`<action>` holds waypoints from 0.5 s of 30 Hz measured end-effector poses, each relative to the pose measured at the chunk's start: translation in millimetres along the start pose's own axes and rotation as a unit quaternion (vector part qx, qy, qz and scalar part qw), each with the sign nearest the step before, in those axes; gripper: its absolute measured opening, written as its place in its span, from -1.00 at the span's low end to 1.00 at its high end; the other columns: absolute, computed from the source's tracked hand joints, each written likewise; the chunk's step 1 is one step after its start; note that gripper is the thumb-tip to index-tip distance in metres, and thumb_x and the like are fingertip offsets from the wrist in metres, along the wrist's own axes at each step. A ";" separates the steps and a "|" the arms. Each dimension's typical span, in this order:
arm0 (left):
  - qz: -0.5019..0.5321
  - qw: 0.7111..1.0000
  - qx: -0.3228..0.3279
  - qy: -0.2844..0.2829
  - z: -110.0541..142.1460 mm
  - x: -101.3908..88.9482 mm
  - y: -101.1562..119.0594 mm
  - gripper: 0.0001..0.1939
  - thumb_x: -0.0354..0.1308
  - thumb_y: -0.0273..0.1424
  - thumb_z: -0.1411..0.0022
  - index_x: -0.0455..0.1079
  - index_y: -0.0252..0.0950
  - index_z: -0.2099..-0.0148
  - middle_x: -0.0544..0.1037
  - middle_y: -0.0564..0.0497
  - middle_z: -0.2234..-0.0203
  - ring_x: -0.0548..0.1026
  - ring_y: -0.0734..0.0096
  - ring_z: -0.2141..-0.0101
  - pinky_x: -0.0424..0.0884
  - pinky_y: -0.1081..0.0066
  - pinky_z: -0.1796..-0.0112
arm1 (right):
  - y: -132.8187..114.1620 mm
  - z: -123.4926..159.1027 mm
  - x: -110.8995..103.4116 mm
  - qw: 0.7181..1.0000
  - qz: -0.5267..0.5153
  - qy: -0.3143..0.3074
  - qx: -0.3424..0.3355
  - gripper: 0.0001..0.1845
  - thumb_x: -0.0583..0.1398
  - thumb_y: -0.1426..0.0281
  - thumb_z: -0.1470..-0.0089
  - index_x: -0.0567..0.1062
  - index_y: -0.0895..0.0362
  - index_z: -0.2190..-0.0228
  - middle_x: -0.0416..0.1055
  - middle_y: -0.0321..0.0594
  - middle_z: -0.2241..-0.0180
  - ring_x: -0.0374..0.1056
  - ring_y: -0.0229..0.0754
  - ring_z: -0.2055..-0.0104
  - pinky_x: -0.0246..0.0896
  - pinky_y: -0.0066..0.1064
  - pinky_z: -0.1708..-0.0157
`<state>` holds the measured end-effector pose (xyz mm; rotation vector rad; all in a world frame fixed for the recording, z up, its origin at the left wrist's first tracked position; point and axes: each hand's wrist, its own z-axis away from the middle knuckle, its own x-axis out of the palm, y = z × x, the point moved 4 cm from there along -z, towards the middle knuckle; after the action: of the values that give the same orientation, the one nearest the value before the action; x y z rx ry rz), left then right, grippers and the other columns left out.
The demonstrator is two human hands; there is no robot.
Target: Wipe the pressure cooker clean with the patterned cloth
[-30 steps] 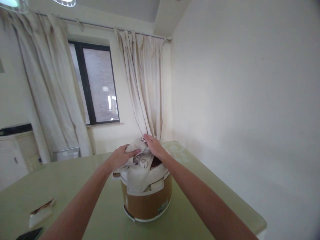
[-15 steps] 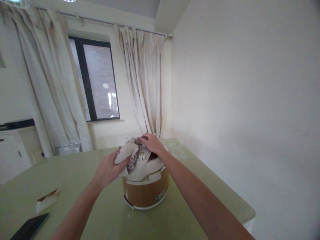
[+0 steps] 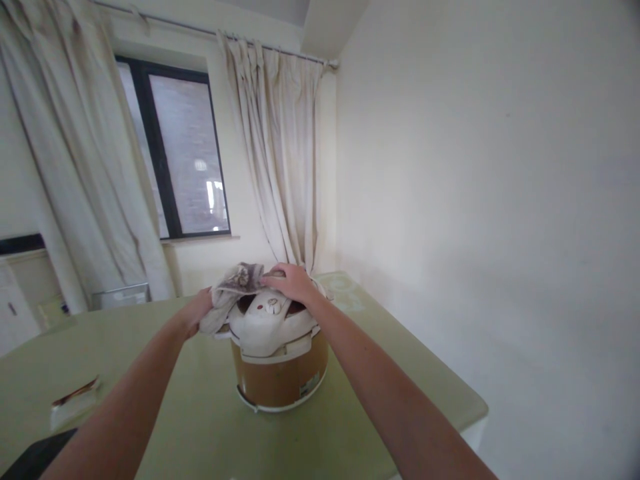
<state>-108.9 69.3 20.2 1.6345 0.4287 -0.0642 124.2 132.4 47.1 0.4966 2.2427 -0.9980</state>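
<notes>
An electric pressure cooker (image 3: 277,380) with a brown body and a white lid (image 3: 263,333) stands upright on the table. A grey-and-white patterned cloth (image 3: 235,283) drapes over the lid's left side. My left hand (image 3: 196,312) is closed on the cloth's lower left end, just beside the lid, its fingertips mostly hidden. On top of the lid lies my right hand (image 3: 290,281), its fingers curled over the raised top part near the cloth's right end. The front dial and a small red button show between my hands.
The green table (image 3: 200,400) has its right edge along a pale wall. A crumpled packet (image 3: 75,400) and a dark flat object (image 3: 43,453) lie at the left. Curtains (image 3: 273,153) and a window are behind.
My left hand has moved left with the cloth, from the lid's front to its left side, uncovering more of the front. My right hand stays on top. The view has shifted slightly right.
</notes>
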 end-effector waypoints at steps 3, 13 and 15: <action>0.048 0.999 -0.010 -0.017 16.9 3.8 -13.1 -0.26 0.31 0.13 0.06 0.51 -0.32 -0.02 0.71 -0.21 0.22 0.68 0.04 0.24 0.61 0.23 0.30 | -1.5 1.6 -0.9 1.000 0.021 0.005 0.001 -0.43 0.29 -0.09 -0.20 0.62 0.02 -0.06 0.62 -0.13 -0.03 0.49 -0.01 -0.08 0.27 -0.30 -0.09; -0.213 0.949 0.161 0.170 84.5 15.5 -13.2 -0.33 0.11 -0.02 -0.16 0.46 -0.32 -0.20 0.64 -0.21 -0.04 0.59 -0.06 -0.03 0.47 0.12 -0.08 | -6.1 0.7 0.6 0.997 0.078 -0.011 0.014 -0.51 0.20 -0.07 -0.29 0.66 -0.03 -0.01 0.63 -0.14 0.00 0.47 0.03 -0.10 0.25 -0.28 -0.09; -0.234 0.946 0.156 0.161 85.5 14.2 -8.5 -0.36 0.10 -0.03 -0.16 0.48 -0.31 -0.16 0.67 -0.20 0.03 0.62 -0.06 0.03 0.49 0.14 -0.03 | -9.2 1.0 -1.0 0.996 0.092 -0.016 0.016 -0.53 0.19 -0.04 -0.31 0.67 -0.03 0.01 0.63 -0.14 0.00 0.48 0.05 -0.08 0.26 -0.26 -0.07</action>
<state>-80.4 -9.8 -2.2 1.8257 1.1027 -0.2319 120.2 125.6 52.1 0.6834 2.1123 -0.9413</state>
